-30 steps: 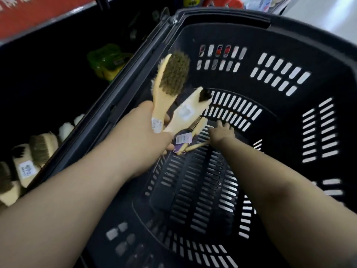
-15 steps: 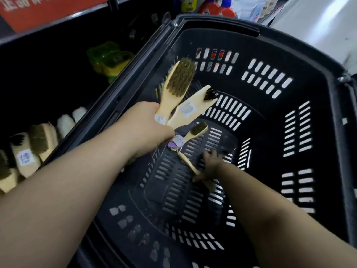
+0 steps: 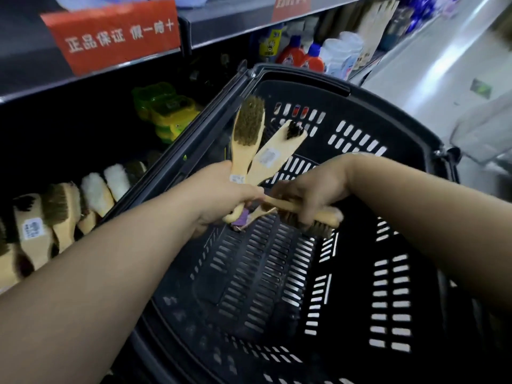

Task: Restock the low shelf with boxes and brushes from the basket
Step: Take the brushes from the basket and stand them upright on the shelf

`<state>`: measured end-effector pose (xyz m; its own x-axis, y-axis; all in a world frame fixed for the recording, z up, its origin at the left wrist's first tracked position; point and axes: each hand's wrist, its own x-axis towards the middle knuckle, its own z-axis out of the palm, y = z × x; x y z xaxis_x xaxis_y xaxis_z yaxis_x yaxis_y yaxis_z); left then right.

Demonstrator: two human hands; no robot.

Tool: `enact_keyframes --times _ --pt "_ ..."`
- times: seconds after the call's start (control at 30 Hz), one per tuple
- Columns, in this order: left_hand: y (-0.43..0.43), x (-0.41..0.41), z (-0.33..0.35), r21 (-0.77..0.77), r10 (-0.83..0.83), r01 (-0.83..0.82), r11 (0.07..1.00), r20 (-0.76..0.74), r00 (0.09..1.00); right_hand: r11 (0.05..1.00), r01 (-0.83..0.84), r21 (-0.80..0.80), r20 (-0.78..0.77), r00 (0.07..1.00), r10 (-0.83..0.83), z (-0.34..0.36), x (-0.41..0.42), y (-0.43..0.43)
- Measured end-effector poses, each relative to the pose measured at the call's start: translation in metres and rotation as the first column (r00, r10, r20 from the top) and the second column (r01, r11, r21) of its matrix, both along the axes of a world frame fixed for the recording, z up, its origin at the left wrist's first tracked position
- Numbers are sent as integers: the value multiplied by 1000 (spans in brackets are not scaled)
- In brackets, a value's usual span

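Brushes first: three are bunched in my left hand (image 3: 221,195), handles clamped in the fist and heads fanning up and away from me. They are a tan-bristle brush (image 3: 248,126), a dark-bristle brush (image 3: 277,153) with a white sticker, and a small brush (image 3: 260,214) with a purple tag poking out below the fist. A fourth brush (image 3: 331,216) lies crosswise in my right hand (image 3: 313,189), fingers curled over its wooden back, bristles down, handle end meeting the bunch just right of my left hand. All of it hangs over the floor of the black basket (image 3: 388,151), toward its left wall. Handling guess: light, stiff wooden bodies with a smooth finish, so probably a bit slippery when stacked. The bristles look springy, not fragile, but would flatten if squeezed. Best hold is on the wood, at the neck or handle, not on the bristles or the paper tag, which could tear. Four handles in one fist will likely splay, so I'd pinch where they cross. The low shelf (image 3: 69,151) is left of the basket, with a row of shelved brushes (image 3: 61,214) standing side by side. Farther back on it are green packs (image 3: 166,109). A red sign (image 3: 110,34) hangs above, and bottles (image 3: 302,56) stand beyond the basket's far end.
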<state>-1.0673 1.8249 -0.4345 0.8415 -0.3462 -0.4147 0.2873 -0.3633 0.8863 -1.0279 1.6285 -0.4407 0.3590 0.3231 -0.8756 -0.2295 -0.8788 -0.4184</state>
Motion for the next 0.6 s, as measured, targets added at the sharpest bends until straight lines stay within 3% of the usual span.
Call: enact_keyframes --times 0.07,0.17,0.3,0.4,0.5,0.6 --pt "0 -1 3 -48 16 -20 999 -74 997 997 -61 49 77 995 57 31 -15 -7" --pt "1 -1 3 -158 22 -55 986 -200 980 989 -120 88 316 945 86 59 -36 -21" --pt "3 0 2 -200 40 -88 976 -233 972 950 -118 288 321 947 21 72 -53 -33" --pt "2 -1 1 -261 -20 -60 964 -295 955 850 115 515 295 907 -301 63 -52 -30" --pt "1 -4 2 -349 -97 -23 937 -323 942 636 439 635 219 687 -693 43 -44 -18" --pt "4 -4 1 -368 -127 1 930 -318 940 483 587 650 208 473 -856 26 -39 -6"
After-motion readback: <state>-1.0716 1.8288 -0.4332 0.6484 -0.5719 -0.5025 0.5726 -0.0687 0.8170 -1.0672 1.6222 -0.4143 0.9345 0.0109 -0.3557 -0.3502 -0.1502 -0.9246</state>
